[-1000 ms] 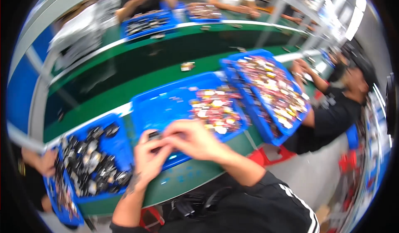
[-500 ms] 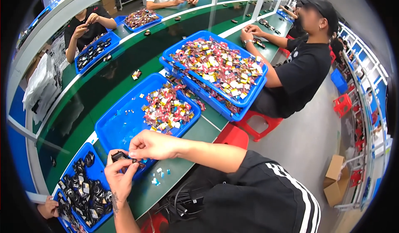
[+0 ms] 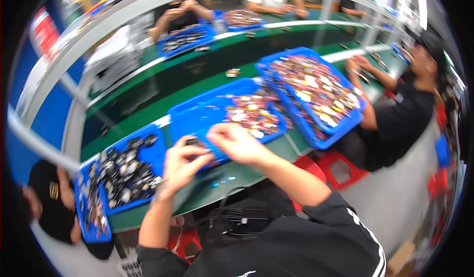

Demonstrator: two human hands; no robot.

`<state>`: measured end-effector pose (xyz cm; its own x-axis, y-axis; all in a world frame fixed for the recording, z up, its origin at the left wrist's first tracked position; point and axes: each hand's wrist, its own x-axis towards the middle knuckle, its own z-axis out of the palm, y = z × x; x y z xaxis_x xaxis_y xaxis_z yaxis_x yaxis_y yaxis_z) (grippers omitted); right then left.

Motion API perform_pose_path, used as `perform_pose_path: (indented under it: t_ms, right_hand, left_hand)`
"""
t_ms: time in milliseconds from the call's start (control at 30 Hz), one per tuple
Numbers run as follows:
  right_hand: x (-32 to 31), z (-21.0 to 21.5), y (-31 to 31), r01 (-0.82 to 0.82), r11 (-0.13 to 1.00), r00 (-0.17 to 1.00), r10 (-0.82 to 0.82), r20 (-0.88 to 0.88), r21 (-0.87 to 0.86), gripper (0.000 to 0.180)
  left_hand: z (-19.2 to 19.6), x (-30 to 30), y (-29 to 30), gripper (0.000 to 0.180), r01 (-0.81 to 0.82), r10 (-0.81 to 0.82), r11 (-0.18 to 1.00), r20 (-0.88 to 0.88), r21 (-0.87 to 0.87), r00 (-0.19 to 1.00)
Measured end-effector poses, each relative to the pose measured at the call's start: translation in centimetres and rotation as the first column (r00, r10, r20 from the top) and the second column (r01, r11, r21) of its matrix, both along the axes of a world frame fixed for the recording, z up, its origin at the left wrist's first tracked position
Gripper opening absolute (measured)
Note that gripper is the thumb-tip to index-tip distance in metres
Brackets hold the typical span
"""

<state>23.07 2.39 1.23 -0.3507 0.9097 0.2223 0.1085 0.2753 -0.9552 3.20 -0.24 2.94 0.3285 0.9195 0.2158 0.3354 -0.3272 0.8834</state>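
My left hand [image 3: 180,166] holds a small black plastic part [image 3: 196,142] between thumb and fingers, above the near edge of a blue tray [image 3: 190,113]. My right hand [image 3: 236,142] is closed in a pinch just right of the part, with a small gap between them. Motion blurs its fingertips, so I cannot make out what is in them. Small red, yellow and silver pieces [image 3: 253,115] are heaped in the right half of this tray. To the left, another blue tray [image 3: 165,151] holds black parts [image 3: 129,170] in a jumble.
A stacked pair of blue trays [image 3: 320,141], heaped with small pieces, stands at right beside a seated co-worker [image 3: 402,114]. A narrow blue tray [image 3: 101,235] lies far left, near another person [image 3: 49,198]. Blue scraps [image 3: 217,182] dot the green table [image 3: 242,178]. A dark conveyor belt [image 3: 177,82] runs behind.
The view has swung left, shifting the scene rightward. My right hand has drawn slightly away from the black part, which stays in my left hand. More of the person at far left shows.
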Motion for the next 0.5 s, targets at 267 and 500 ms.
perform_pose_path:
  t_ms: [267,500]
  right_hand:
    - [-0.6,-0.6,3.7,0.079,0.979,0.989,-0.101,0.11,0.189,0.018]
    - [-2.8,1.3,3.1,0.006,0.998,0.999,-0.009,-0.044,-0.064,0.014]
  left_hand:
    - [-1.7,-1.1,2.2,0.014,-0.093,0.093,0.996,0.133,-0.008,0.987]
    - [-2.8,-1.9,3.9,0.014,-0.077,0.09,0.994,0.179,-0.079,0.98]
